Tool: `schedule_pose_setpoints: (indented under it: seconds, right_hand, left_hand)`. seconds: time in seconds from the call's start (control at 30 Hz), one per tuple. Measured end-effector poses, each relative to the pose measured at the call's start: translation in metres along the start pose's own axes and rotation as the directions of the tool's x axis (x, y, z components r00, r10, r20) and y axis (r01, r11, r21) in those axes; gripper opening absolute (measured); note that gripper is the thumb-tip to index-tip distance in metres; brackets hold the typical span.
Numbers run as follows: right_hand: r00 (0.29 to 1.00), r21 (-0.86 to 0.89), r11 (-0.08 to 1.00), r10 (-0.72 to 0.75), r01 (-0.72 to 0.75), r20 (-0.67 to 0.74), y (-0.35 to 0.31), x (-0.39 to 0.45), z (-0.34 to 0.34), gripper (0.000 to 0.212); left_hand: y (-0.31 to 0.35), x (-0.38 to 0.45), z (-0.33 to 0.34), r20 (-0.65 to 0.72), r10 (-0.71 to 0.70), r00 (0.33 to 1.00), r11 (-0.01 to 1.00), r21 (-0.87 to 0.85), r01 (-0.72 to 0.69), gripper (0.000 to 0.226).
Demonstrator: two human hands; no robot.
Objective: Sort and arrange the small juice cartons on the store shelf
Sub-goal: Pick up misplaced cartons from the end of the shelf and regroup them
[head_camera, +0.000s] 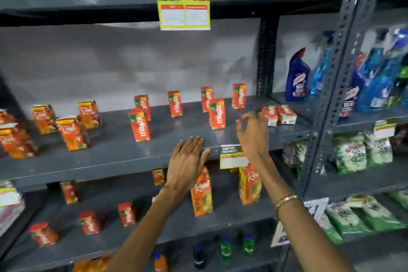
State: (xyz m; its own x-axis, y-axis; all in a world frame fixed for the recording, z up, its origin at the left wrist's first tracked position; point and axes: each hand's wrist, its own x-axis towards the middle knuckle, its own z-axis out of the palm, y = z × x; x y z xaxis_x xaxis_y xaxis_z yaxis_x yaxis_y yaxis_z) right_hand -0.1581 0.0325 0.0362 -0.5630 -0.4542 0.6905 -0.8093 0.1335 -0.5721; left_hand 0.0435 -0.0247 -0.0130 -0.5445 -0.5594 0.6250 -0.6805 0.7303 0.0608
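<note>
Head view, my read from the remote station. Grey metal shelf at chest height carries the small red-orange juice cartons.

- Back row: 4 upright cartons, spaced well apart, near the grey back wall.
- Front of that row: 2 more upright, one at left-centre, one at right-centre.
- Far right of the shelf: 2 cartons lying on their sides, touching each other.
- Left part of the shelf: a cluster of wider orange cartons with yellow tops, blurred, count unclear.

Left hand: flat and spread wide, palm down, fingers resting on the front lip of the shelf. Holds nothing.

Right hand: above the shelf surface, fingers curled and partly spread, empty. It sits just beside the 2 lying cartons and near the right-centre upright carton; I cannot tell if a fingertip touches either. Thin gold bangle on that wrist.

Yellow-edged price tag hangs from the shelf lip between the 2 wrists.

Lower shelf: 2 tall orange juice packs partly behind the forearms, smaller red cartons to the left.

Adjacent rack at right: blue cleaner bottles.
</note>
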Motion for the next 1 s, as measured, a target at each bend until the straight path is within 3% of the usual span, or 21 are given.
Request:
schedule_pose_setpoints:
  seconds: [0.13,0.27,0.43,0.63,0.77,0.9,1.0]
  right_hand:
    - [0.994,-0.397,0.911,0.111,-0.111,-0.023,0.043,0.028,-0.027,0.050]
    - [0.966,-0.462,0.856,0.257,-0.233,-0.011,0.073,0.041,-0.034,0.061]
    - [0.969,-0.272,0.932,0.249,-0.239,0.001,0.079,0.043,-0.034,0.059]
    - [0.933,-0.105,0.938,0.342,-0.331,0.112,0.071,0.061,-0.035,0.084]
    - [0.906,0.003,0.919,0.389,-0.395,0.168,0.082,0.070,-0.025,0.072]
    - [0.929,0.139,0.919,0.359,-0.369,0.090,0.079,0.041,-0.032,0.048]
    - [0.950,0.257,0.916,0.309,-0.309,0.040,0.052,0.012,-0.046,0.046]
  left_hand:
    - [0.022,0.003,0.019,0.003,-0.055,0.998,0.998,-0.013,0.055,0.053]
    - [0.035,0.004,0.026,-0.011,-0.056,0.998,0.998,-0.010,0.056,0.052]
    - [0.037,0.010,0.026,0.005,-0.054,0.999,0.999,-0.004,0.054,0.055]
    - [0.039,0.019,0.026,0.011,-0.051,0.999,0.999,-0.004,0.051,0.056]
    - [0.038,0.019,0.025,0.047,-0.063,0.997,0.998,0.009,0.063,0.062]
    - [0.034,0.011,0.021,0.079,-0.083,0.993,0.997,0.007,0.082,0.070]
    - [0.025,0.007,0.015,0.057,-0.101,0.993,0.995,0.025,0.100,0.072]
